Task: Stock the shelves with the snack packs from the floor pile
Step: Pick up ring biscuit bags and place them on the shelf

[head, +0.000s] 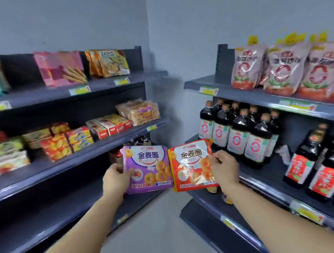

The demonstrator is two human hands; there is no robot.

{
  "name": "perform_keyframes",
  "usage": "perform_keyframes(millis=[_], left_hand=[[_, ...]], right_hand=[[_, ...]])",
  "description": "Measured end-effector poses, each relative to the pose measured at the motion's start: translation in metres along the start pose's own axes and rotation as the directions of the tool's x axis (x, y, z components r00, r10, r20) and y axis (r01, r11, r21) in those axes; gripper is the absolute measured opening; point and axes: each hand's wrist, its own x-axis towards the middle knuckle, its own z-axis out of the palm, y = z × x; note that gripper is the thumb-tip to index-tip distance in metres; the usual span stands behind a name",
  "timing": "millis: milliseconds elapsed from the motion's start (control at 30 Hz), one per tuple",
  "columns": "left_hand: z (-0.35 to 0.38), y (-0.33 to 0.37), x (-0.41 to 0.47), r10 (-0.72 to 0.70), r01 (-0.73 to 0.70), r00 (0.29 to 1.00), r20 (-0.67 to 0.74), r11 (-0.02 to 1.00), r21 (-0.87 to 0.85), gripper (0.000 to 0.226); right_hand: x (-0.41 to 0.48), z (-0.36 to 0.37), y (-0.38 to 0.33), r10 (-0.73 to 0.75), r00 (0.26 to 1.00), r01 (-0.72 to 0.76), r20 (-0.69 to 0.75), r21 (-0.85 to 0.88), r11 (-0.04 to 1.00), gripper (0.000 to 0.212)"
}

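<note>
My left hand (116, 177) grips a purple pack (148, 169); my right hand (224, 166) pinches an orange pack (192, 165). Both packs hang between the hands, unshelved. The shelf (49, 209) below my left looks bare; I judge much stocking remains.

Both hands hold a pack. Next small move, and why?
Probably carry the purple snack pack in the left hand forward-left onto the bare lower left shelf. That unit holds snacks; the right unit holds dark sauce bottles. The right hand keeps the orange snack pack.
</note>
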Motion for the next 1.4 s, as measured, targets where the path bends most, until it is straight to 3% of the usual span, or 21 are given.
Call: perform_keyframes(millis=[333,600,800,1400], left_hand=[[-0.108,0.036,0.042,-0.079,0.016,0.963,-0.257,0.971,-0.237,0.021],[-0.177,0.047,0.050,-0.142,-0.036,0.872,-0.469,0.936,-0.350,0.025],[-0.227,0.042,0.052,-0.158,-0.063,0.787,-0.596,0.941,-0.333,0.022],[-0.430,0.021,0.125,-0.167,-0.185,0.667,-0.726,0.907,-0.379,0.026]], right_hand=[[0.045,0.084,-0.123,-0.141,0.983,0.116,0.115,0.198,0.973,0.026],[0.053,0.145,-0.194,-0.231,0.940,0.130,0.252,0.362,0.923,0.026],[0.038,0.191,-0.234,-0.293,0.898,0.132,0.328,0.435,0.891,0.021],[-0.042,0.372,-0.396,-0.384,0.831,0.124,0.403,0.538,0.834,0.022]])
